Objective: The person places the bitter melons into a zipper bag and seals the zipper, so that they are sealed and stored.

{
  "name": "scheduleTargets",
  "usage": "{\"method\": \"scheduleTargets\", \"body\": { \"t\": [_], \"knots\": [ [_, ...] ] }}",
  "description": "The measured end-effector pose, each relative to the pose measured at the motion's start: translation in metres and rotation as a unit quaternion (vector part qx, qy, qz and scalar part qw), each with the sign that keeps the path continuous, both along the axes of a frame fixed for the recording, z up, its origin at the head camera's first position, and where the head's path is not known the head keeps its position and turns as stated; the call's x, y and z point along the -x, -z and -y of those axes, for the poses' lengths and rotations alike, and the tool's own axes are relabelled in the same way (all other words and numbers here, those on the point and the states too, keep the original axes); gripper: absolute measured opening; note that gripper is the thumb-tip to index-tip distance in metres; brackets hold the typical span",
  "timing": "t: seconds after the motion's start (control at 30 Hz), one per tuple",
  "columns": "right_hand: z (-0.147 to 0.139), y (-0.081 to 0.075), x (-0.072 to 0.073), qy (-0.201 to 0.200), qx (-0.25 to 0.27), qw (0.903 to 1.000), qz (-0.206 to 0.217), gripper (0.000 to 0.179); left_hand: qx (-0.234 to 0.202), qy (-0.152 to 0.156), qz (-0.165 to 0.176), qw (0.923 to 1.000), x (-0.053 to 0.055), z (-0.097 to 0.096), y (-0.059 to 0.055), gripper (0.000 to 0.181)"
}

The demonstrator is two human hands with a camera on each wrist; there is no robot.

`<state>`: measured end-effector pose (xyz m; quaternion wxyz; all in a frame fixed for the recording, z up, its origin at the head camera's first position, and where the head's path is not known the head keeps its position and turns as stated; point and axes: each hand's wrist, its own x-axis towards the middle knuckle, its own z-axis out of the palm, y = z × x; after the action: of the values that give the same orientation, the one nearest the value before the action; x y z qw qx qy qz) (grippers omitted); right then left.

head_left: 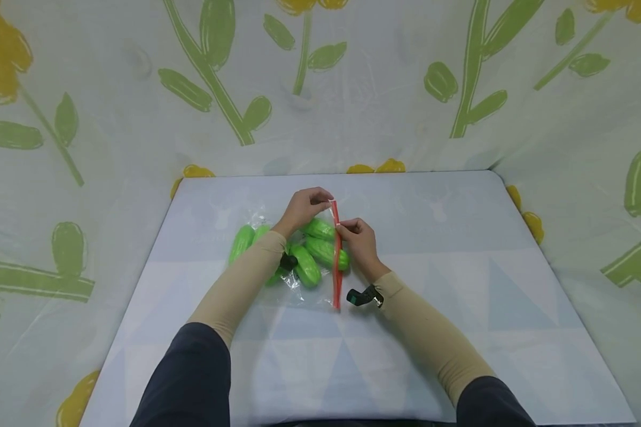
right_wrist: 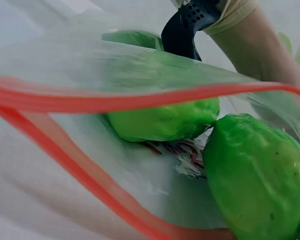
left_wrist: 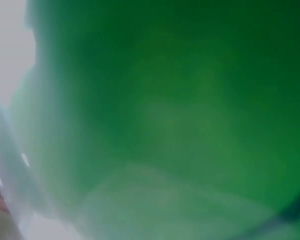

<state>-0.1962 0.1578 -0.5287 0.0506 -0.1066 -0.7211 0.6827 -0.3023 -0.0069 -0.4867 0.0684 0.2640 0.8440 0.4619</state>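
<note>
A clear zip bag (head_left: 294, 296) with a red zip edge lies on the table, holding several bright green, cucumber-like vegetables (head_left: 305, 267). At the far end of the red edge, my left hand (head_left: 305, 206) pinches the bag. My right hand (head_left: 360, 240) pinches the same edge a little nearer to me, thumb and index finger on the strip. In the right wrist view the two red strips (right_wrist: 115, 103) stand apart, so the mouth gapes. One green vegetable (right_wrist: 260, 175) reaches the opening there. Blurred green fills most of the left wrist view.
The pale table (head_left: 416, 367) has a faint triangle pattern. Behind and beside it hangs a white cloth (head_left: 363, 118) printed with green leaves and yellow flowers. Black wrist camera mounts (head_left: 364, 296) sit on both forearms, the left one over the bag.
</note>
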Motion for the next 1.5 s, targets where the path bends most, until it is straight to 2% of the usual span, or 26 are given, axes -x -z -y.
{"method": "scheduleTargets", "body": {
  "t": [0.2, 0.5, 0.77, 1.17, 1.5],
  "knots": [
    [-0.001, -0.002, -0.004, -0.004, -0.003, 1.0, 0.001, 0.02, 0.003, -0.021, 0.007, 0.9997, 0.003, -0.002, -0.001, 0.017],
    [-0.002, 0.0, -0.012, -0.003, -0.027, 0.9996, -0.003, 0.019, 0.009, -0.031, -0.004, 0.9995, 0.004, -0.001, -0.003, 0.014],
    [0.0, 0.0, -0.022, -0.003, -0.046, 0.999, 0.001, 0.018, 0.007, -0.042, -0.001, 0.9991, 0.005, 0.002, -0.006, 0.012],
    [-0.001, 0.003, -0.034, -0.002, -0.036, 0.9994, 0.002, 0.017, 0.015, -0.047, 0.002, 0.9988, 0.002, 0.004, -0.009, 0.013],
    [0.0, 0.009, -0.047, -0.007, -0.047, 0.9989, 0.006, 0.016, -0.001, -0.044, 0.002, 0.999, 0.002, 0.008, -0.007, 0.012]
  ]
}}
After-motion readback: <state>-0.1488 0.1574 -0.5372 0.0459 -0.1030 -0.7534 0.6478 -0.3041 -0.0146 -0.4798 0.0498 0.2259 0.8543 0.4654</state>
